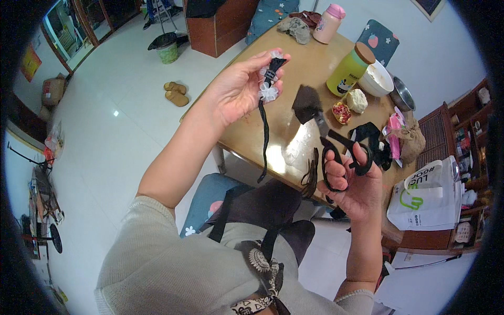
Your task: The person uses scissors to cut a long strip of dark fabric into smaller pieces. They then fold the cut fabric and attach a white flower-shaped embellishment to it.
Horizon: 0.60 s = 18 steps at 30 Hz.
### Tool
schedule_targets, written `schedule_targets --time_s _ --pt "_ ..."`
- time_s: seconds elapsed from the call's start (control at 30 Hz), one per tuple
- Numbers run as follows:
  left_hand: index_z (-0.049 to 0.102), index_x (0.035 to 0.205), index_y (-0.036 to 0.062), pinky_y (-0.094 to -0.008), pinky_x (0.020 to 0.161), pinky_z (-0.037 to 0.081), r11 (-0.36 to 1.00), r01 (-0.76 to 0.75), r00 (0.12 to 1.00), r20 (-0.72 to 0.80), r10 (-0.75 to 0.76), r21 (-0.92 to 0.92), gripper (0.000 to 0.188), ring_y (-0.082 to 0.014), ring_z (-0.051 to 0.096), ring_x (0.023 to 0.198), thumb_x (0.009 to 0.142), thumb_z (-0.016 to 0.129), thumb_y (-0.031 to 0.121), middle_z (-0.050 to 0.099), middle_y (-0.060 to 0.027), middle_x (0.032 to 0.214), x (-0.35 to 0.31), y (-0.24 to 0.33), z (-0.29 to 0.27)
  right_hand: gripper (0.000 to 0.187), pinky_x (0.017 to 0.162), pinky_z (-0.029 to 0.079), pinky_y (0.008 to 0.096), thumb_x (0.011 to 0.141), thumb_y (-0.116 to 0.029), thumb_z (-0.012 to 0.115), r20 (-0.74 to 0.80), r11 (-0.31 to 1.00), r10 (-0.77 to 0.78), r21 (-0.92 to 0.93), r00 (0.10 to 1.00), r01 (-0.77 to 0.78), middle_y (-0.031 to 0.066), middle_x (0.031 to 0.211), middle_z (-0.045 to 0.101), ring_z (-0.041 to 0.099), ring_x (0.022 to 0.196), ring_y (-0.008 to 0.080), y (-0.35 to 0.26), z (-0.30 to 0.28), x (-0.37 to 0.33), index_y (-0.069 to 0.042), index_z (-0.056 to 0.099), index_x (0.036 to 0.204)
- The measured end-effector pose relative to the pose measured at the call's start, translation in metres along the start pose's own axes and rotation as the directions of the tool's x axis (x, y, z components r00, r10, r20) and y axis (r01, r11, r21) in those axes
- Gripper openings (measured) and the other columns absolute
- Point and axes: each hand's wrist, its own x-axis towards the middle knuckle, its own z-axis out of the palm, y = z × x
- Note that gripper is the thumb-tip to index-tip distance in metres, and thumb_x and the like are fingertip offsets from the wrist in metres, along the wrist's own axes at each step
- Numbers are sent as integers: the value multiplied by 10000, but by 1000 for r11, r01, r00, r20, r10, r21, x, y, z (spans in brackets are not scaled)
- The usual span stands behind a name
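Observation:
My left hand [236, 88], raised over the near left of the table, is closed around a black cord [264, 134] with translucent white flower pieces on it. One flower [268, 93] shows clearly near my fingertips. The cord's loose end hangs down past the table edge. In my right hand [357, 189] are black-handled scissors [341, 139], fingers through the loops and blades pointing away from me, apart from the cord. Beyond the blades lies a dark brown flat piece [306, 105]. Thin dark strands [311, 173] lie by the table edge, left of my right hand.
The glossy table [241, 128] bears a yellow-green bottle [344, 73], a pink bottle [328, 25], a white bowl [378, 79], a metal bowl [403, 95] and a cut pomegranate [341, 113]. A white bag [426, 194] stands at the right. Slippers [176, 94] lie on the floor.

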Motion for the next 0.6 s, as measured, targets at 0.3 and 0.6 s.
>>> schedule_targets --time_s 0.3,0.6 --pt "418 1158 37 -391 780 520 997 -77 988 -134 80 28 311 -220 556 889 859 500 65 536 -105 1081 5 0 7 429 552 380 262 852 -381 461 -3 983 182 -33 983 -182 58 679 502 479 554 176 15 -8 -1 34 508 953" --pt "417 1158 36 -402 795 519 991 -93 988 -111 103 95 304 -217 548 921 867 492 84 528 -92 1104 0 -4 7 434 429 372 237 782 -395 571 172 822 -121 -534 978 196 64 615 495 470 463 139 30 -1 -7 10 495 920"
